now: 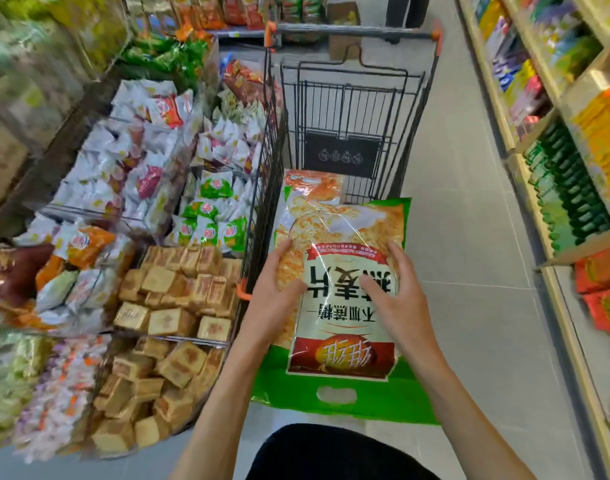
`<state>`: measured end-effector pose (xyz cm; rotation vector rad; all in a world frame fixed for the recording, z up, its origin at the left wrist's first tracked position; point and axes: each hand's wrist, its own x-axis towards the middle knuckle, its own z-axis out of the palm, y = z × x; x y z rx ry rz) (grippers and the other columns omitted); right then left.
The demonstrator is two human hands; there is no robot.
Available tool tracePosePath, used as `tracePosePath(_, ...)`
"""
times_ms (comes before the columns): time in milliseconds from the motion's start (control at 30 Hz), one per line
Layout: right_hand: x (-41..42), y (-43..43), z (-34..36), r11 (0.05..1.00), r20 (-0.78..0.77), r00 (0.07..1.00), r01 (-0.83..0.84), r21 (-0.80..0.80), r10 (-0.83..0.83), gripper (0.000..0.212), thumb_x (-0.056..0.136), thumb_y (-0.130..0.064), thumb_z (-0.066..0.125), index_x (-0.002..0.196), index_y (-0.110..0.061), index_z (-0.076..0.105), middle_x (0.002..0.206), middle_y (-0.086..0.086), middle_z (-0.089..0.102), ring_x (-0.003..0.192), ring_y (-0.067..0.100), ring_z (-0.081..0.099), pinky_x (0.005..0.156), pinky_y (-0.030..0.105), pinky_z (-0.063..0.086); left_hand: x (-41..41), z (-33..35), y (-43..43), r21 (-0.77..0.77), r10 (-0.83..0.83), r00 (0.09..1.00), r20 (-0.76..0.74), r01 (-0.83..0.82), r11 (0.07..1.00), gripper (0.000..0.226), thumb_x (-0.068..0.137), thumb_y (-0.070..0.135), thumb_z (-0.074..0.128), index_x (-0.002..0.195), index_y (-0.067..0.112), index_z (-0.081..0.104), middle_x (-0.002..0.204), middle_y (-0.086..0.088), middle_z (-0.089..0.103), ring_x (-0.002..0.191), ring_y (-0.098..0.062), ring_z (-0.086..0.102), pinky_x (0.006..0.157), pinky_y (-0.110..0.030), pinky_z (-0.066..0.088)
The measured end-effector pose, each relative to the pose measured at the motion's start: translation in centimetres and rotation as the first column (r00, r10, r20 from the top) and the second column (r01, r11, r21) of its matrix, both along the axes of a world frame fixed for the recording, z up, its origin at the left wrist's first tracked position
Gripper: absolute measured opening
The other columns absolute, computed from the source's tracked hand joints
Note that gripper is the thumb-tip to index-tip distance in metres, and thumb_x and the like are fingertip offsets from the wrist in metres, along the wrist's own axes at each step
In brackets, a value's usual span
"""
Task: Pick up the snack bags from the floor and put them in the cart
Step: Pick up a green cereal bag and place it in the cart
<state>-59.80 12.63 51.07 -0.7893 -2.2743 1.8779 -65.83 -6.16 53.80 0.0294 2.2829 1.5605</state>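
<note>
Your cart stands mid-aisle, far end open, with display bins to its left. The big green snack bag sits over its near end, another bag just beyond. Your left hand and right hand clasp its sides. Placement looks nearly done; no floor bags are visible.

Grey tiled floor; black wire cart standing on it, shelving alongside
</note>
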Motion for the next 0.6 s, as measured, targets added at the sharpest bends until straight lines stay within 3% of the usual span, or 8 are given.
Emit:
tracePosePath(100, -5.5, 0.9, -0.5, 1.000, 0.012, 1.000, -0.001, 0.008, 0.001, 0.070, 0.087, -0.040, 0.070, 0.141, -0.059, 0.030, 0.144, -0.020, 0.046, 0.126, 0.012, 0.055, 0.096, 0.049, 0.054, -6.0, -1.2, 0.8, -0.028, -0.032, 0.999, 0.012, 0.032, 0.999, 0.073, 0.092, 0.010, 0.058, 0.151, 0.045, 0.032, 0.155, 0.023, 0.032, 0.137, -0.001, 0.032, 0.114, -0.033, 0.027)
tracePosePath(267, -12.6, 2.7, -1.9, 0.999, 0.072, 0.997, -0.016, 0.049, 0.012, 0.077, 0.090, -0.034, 0.070, 0.152, -0.043, 0.025, 0.155, -0.015, 0.035, 0.137, 0.003, 0.036, 0.114, 0.042, 0.037, -14.3, -3.7, 2.4, -0.060, -0.076, 0.996, 0.046, 0.079, 0.995, 0.071, 0.091, 0.014, 0.060, 0.145, 0.053, 0.035, 0.154, 0.020, 0.037, 0.138, -0.011, 0.042, 0.116, -0.046, 0.036)
tracePosePath(400, -18.0, 4.9, -4.5, 0.999, 0.137, 0.990, -0.031, 0.029, 0.027, 0.077, 0.090, -0.035, 0.069, 0.153, -0.041, 0.024, 0.157, -0.013, 0.033, 0.141, 0.007, 0.035, 0.114, 0.039, 0.035, -20.2, -6.6, 4.8, -0.094, -0.104, 0.992, 0.076, 0.111, 0.989, 0.068, 0.092, 0.016, 0.060, 0.147, 0.047, 0.035, 0.153, 0.019, 0.037, 0.135, -0.008, 0.043, 0.114, -0.043, 0.038)
tracePosePath(600, -25.8, 10.1, -9.4, 0.999, 0.212, 0.977, 0.011, -0.035, -0.004, 0.075, 0.091, -0.025, 0.069, 0.153, -0.034, 0.028, 0.157, -0.009, 0.035, 0.142, 0.009, 0.035, 0.117, 0.041, 0.033, -27.8, -11.3, 10.5, -0.168, -0.123, 0.985, 0.122, 0.142, 0.976, 0.062, 0.092, 0.021, 0.057, 0.145, 0.046, 0.034, 0.139, 0.010, 0.053, 0.111, -0.012, 0.060, 0.099, -0.040, 0.050)
